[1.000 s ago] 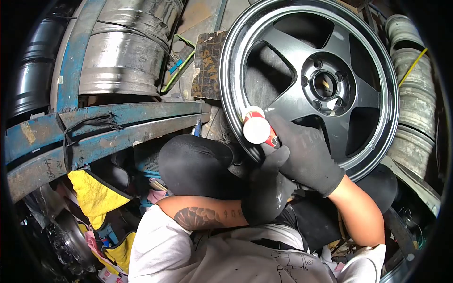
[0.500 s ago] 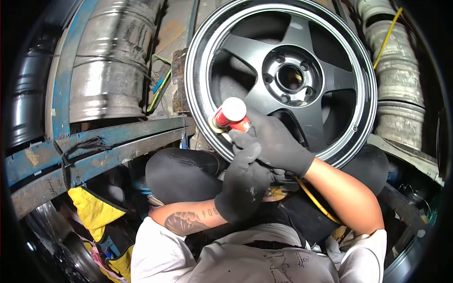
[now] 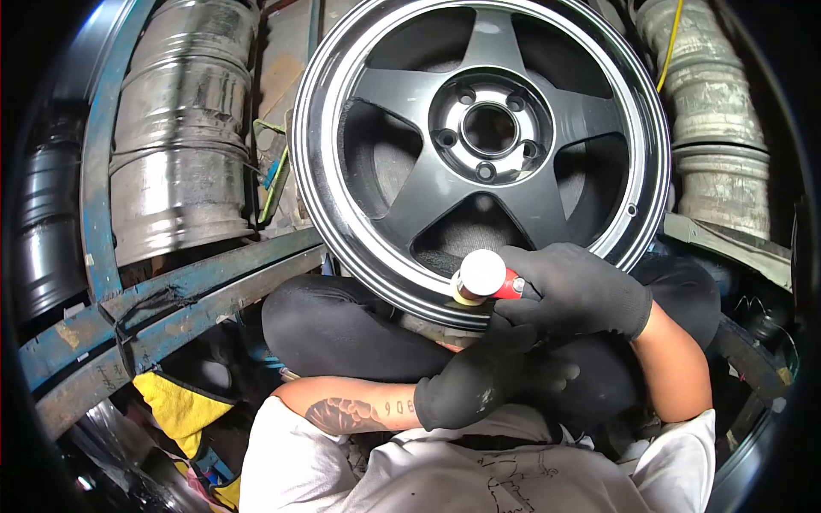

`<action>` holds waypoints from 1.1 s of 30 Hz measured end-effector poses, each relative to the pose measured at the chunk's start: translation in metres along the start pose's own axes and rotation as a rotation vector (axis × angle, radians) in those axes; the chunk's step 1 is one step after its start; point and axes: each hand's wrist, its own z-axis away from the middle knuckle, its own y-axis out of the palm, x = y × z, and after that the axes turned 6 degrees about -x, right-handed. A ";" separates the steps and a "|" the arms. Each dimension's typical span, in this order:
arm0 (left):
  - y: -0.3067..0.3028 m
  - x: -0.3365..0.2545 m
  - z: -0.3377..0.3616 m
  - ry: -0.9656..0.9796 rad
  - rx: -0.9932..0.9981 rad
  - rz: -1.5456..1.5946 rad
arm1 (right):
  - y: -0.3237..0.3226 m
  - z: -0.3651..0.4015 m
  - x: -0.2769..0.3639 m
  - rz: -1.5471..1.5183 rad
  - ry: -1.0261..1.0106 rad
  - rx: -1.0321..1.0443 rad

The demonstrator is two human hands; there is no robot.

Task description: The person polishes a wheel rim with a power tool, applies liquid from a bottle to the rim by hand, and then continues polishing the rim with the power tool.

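right hand (image 3: 581,295): wrapped round red tool (image 3: 506,283), likely light, rigid
left hand (image 3: 479,380): below grip, hold unclear
wheel (image 3: 402,184): likely heavy, slick; take spokes

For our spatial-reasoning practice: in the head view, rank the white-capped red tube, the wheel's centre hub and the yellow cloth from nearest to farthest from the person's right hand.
1. The white-capped red tube, gripped in the right hand, against the black wheel.
2. The centre hub, above the hand, mid-wheel.
3. The yellow cloth, far off at lower left.
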 end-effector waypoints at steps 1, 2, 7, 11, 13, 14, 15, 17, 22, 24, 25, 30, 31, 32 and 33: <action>0.004 -0.001 -0.001 0.026 -0.005 -0.046 | -0.001 0.002 0.000 0.012 0.007 0.001; 0.007 -0.001 -0.003 0.054 -0.010 -0.091 | 0.003 0.002 -0.003 0.043 -0.019 -0.024; 0.001 -0.003 -0.002 0.164 0.015 -0.232 | 0.022 -0.004 0.001 0.019 -0.158 -0.155; -0.002 -0.003 0.004 0.249 -0.082 0.117 | 0.033 -0.022 0.010 0.040 -0.168 -0.138; -0.010 -0.004 0.007 0.336 -0.174 0.205 | 0.039 -0.028 0.014 0.061 -0.212 -0.165; -0.019 -0.002 0.009 0.368 -0.149 0.284 | 0.042 -0.031 0.016 0.062 -0.260 -0.212; -0.023 -0.002 0.010 0.398 -0.121 0.364 | 0.044 -0.035 0.017 0.078 -0.275 -0.225; -0.029 -0.006 0.015 0.521 -0.125 0.108 | 0.051 -0.045 0.019 0.125 -0.270 -0.222; -0.004 -0.029 0.016 0.703 -0.242 -0.296 | 0.060 -0.071 0.028 0.089 -0.322 -0.357; 0.032 -0.034 0.014 0.629 -0.455 -0.074 | 0.062 -0.073 0.025 0.035 -0.269 -0.362; 0.035 -0.036 0.014 0.638 -0.416 -0.142 | 0.063 -0.074 0.023 0.008 -0.242 -0.360; 0.036 -0.028 0.014 0.622 -0.307 -0.345 | 0.053 -0.074 0.016 -0.372 0.012 -0.222; 0.025 -0.025 0.017 0.532 -0.278 -0.329 | 0.049 -0.073 0.014 -0.457 0.084 -0.174; 0.006 -0.024 0.022 0.442 -0.249 -0.312 | 0.044 -0.069 0.012 -0.512 0.158 -0.106; 0.006 -0.023 0.023 0.391 -0.248 -0.332 | 0.040 -0.066 0.009 -0.567 0.230 -0.034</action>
